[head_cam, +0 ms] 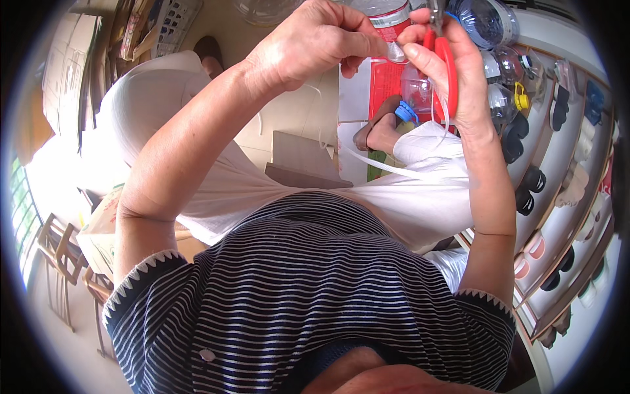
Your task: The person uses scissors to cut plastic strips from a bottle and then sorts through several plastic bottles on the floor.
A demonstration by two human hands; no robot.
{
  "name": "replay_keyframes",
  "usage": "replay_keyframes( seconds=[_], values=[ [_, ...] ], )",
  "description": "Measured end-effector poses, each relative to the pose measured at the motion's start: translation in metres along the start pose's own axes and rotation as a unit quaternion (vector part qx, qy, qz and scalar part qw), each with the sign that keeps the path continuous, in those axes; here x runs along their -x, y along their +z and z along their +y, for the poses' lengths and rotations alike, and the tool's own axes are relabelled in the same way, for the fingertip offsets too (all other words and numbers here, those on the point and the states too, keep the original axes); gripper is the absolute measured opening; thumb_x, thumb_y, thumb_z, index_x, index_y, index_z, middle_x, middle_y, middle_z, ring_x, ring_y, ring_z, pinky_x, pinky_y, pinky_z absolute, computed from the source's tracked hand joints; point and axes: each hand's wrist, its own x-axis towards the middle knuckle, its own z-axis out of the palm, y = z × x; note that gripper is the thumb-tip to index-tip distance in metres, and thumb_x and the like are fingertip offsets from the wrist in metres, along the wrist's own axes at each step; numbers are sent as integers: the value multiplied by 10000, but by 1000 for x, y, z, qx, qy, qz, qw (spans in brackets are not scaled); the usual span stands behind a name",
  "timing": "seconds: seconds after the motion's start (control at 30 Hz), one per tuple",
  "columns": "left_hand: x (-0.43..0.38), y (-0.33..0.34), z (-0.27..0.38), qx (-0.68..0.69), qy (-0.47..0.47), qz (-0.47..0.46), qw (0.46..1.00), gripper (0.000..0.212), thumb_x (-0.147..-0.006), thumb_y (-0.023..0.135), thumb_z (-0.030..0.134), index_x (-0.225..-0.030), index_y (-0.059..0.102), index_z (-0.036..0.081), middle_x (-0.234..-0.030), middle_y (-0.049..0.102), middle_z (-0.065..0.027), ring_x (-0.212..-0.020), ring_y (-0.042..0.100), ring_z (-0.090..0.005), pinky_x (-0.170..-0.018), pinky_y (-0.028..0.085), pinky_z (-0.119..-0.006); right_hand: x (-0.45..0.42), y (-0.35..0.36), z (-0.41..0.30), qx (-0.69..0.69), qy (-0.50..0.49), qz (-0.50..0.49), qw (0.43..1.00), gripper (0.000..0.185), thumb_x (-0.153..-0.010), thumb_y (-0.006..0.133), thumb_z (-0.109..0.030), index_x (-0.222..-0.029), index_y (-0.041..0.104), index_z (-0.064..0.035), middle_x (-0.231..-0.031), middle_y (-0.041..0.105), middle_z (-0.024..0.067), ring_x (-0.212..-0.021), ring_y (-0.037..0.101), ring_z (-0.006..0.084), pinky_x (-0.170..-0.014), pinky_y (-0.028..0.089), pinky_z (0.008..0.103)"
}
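My right hand (pixel 455 69) holds red-handled pliers (pixel 447 74), their metal head pointing to the picture's top edge. Its thumb and forefinger are also at a small whitish, shiny piece (pixel 395 52), whose material I cannot tell. On the other side of that piece, my left hand (pixel 322 44) pinches with thumb and forefinger; its fingertips are partly hidden. A thin white strap (pixel 443 106) hangs below the pliers' handles. A flat white cord (pixel 384 166) lies across the white trousers over my lap.
Clear plastic bottles (pixel 499 103) and a large bottle with a blue cap (pixel 417 91) stand by my right foot. A shoe rack (pixel 546 147) fills the right side. Flattened cardboard (pixel 69 74) leans at left. A grey board piece (pixel 300 152) lies between my legs; wooden chairs (pixel 61 241) stand lower left.
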Motion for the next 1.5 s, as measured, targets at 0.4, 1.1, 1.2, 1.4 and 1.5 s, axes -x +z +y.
replay_keyframes(
  seconds=[0.4, 1.1, 1.2, 1.4, 1.5],
  values=[
    [1, 8, -1, -62, 46, 83, 994, 167, -836, 583, 145, -764, 613, -4, -618, 565, -10, -544, 499, -62, -497, 403, -200, 2, 2, 7, 86, 2, -15, 996, 363, -769, 634, 0, -1104, 496, -16, -855, 561, 19, -802, 523, 69, -752, 429, 192],
    [-12, 3, -27, 156, -5, -15, 988, 154, -848, 561, 149, -885, 615, 10, -751, 618, -75, -699, 572, -157, -731, 451, -282, 1, 4, 9, -7, 4, -1, 1000, 362, -754, 602, 34, -1079, 448, -9, -825, 522, 15, -714, 497, 65, -642, 420, 178],
    [-13, 3, -28, 165, -4, -29, 986, 161, -847, 567, 157, -891, 615, 9, -762, 621, -77, -720, 571, -151, -741, 453, -286, 0, 3, 8, -25, -8, -11, 1000, 379, -759, 583, 43, -1110, 448, -8, -845, 519, 18, -757, 502, 66, -679, 418, 182],
    [-7, 6, -17, -53, 83, 30, 995, 115, -806, 620, 112, -884, 619, 27, -795, 612, -8, -739, 550, -73, -731, 442, -223, 4, -1, 4, 42, 8, -49, 998, 406, -785, 569, 39, -1171, 453, -12, -904, 488, 8, -831, 476, 61, -757, 398, 177],
    [-5, 12, 0, 32, 63, 27, 997, 97, -802, 625, 90, -846, 632, 4, -731, 615, -19, -696, 551, -70, -654, 459, -208, 4, -2, 5, 47, 6, -66, 997, 423, -770, 574, 46, -1171, 456, -14, -904, 488, 5, -824, 471, 61, -752, 396, 177]
  ],
)
